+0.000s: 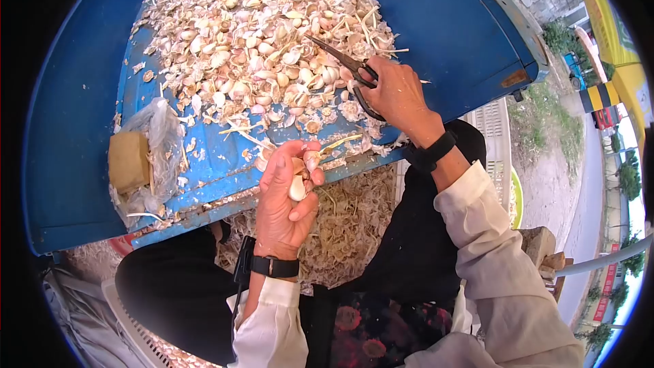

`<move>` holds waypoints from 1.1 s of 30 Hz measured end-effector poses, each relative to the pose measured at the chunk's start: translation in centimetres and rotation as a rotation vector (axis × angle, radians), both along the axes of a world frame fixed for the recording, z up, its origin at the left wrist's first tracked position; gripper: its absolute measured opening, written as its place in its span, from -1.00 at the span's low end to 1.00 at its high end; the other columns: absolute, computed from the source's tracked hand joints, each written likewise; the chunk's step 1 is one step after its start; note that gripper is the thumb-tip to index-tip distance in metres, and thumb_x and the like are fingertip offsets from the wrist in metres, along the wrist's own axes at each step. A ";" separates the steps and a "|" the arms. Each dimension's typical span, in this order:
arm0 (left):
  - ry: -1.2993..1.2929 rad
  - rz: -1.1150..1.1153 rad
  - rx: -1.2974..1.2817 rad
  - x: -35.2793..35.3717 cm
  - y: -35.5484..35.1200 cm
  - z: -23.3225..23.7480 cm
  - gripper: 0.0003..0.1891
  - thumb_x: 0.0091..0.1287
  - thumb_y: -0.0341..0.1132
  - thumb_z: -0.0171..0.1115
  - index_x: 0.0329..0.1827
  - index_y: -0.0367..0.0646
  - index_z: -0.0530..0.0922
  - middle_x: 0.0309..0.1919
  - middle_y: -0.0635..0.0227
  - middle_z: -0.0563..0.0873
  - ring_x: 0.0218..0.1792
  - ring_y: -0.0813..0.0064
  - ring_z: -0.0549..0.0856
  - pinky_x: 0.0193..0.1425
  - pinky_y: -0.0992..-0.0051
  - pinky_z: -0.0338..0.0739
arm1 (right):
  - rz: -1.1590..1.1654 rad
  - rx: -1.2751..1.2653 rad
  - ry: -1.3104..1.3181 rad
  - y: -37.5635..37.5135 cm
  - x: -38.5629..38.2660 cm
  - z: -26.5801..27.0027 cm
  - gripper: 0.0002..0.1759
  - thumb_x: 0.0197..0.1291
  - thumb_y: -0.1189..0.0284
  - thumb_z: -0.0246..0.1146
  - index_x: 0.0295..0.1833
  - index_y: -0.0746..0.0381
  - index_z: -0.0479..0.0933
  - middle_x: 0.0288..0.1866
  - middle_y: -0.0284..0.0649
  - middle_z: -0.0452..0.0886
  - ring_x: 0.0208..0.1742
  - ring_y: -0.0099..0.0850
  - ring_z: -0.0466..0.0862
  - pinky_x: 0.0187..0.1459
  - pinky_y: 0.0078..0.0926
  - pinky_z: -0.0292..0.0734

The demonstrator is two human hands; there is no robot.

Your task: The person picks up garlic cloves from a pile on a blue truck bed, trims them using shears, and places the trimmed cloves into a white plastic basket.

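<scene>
My left hand is closed around a few garlic cloves, held just over the front edge of the blue truck bed. One pinkish clove with a dry stem pokes out between thumb and fingers. In my right hand is a pair of black-handled scissors, fingers through the loops. Its dark blades point up and left, over a large heap of loose garlic cloves and papery skins on the bed.
A yellowish block rests on a crumpled plastic bag at the bed's left. Garlic skins cover the ground below, between my black-clad knees. Pale plastic crates flank my legs. Blue side walls rise around the heap.
</scene>
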State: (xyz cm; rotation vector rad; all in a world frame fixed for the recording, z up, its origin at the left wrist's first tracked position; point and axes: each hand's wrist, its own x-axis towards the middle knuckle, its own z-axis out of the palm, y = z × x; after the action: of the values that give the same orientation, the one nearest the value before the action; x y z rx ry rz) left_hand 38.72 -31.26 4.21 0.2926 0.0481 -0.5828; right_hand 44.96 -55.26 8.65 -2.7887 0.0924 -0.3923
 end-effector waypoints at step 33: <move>-0.025 0.112 0.608 0.3 -3.2 2.8 -0.69 0.39 -0.19 0.29 0.01 -0.24 0.55 -0.25 0.29 0.68 -0.46 0.67 0.57 -0.68 0.79 0.27 | 0.404 0.201 -0.007 5.5 -4.2 4.3 -0.75 -0.08 0.54 0.39 -0.26 0.30 0.50 -0.40 -0.04 0.62 -0.31 0.00 0.64 -0.32 -0.22 0.50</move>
State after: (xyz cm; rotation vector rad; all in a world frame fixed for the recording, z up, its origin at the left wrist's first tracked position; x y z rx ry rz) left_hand 39.04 -34.43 6.99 0.8815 0.2180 -0.4416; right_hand 40.78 -49.71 12.96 -2.5228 -0.4041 -0.2729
